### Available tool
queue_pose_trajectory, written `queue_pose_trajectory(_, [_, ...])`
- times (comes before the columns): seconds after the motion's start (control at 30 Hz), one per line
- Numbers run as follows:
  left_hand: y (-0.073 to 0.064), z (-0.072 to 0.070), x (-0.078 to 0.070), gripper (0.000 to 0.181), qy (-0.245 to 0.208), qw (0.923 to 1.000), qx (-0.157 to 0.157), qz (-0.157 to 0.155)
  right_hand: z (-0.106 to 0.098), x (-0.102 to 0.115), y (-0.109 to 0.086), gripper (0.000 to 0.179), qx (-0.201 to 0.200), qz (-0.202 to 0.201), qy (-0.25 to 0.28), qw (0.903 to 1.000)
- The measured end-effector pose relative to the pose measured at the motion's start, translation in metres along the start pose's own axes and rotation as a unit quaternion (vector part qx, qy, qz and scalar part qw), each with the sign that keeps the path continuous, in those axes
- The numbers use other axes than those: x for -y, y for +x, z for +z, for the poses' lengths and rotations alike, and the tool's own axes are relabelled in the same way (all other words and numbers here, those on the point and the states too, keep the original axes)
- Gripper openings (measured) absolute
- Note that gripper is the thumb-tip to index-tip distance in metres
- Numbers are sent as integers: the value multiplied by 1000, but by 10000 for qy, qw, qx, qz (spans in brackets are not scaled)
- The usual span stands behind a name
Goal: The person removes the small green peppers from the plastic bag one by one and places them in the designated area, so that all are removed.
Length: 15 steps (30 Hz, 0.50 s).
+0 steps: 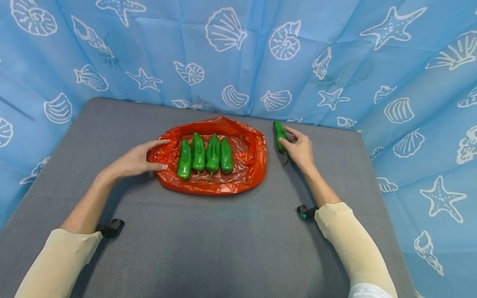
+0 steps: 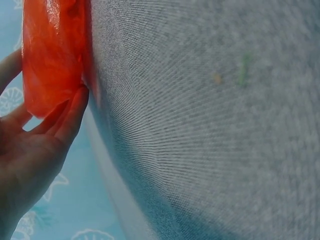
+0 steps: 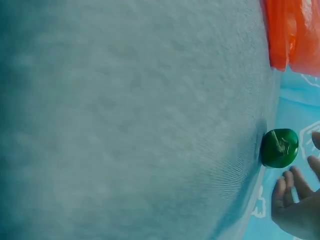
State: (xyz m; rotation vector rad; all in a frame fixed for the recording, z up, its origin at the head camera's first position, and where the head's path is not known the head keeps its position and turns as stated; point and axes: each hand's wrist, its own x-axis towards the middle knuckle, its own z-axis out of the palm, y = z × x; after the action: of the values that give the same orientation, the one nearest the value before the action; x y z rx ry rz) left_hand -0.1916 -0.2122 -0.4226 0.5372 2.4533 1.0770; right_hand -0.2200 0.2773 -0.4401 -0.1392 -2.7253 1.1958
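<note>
Several green peppers (image 1: 213,155) lie side by side in an open red plastic bag (image 1: 256,159), most with stems pointing toward me. At the bag's left end rests my left hand (image 1: 136,160), thumb and fingers spread apart against the rim; the left wrist view has its fingers touching the bag's outer side (image 2: 52,60). To the right of the bag, another green pepper (image 1: 279,136) lies on the table. My right hand (image 1: 301,149) is beside it, thumb near its lower part. In the right wrist view a small gap separates the loosely bent fingers (image 3: 296,182) from this pepper (image 3: 280,148).
Everything stands on a grey cloth-covered table (image 1: 223,244). A blue curtain (image 1: 238,74) with white shell and starfish prints hangs behind the table and along its sides. Black camera straps (image 1: 110,228) are on both wrists.
</note>
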Motion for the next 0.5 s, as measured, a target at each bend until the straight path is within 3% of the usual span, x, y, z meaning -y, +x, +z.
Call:
queue_pose_trajectory(0.23, [-1, 0, 0, 80, 15, 10000, -8, -65, -1, 8, -9, 39, -436, -499, 547, 9963])
queue_pose_trajectory(0.5, [-2, -2, 0, 79, 57, 9999, -11, -91, -1, 24, -22, 41, -178, -694, 1181, 9904])
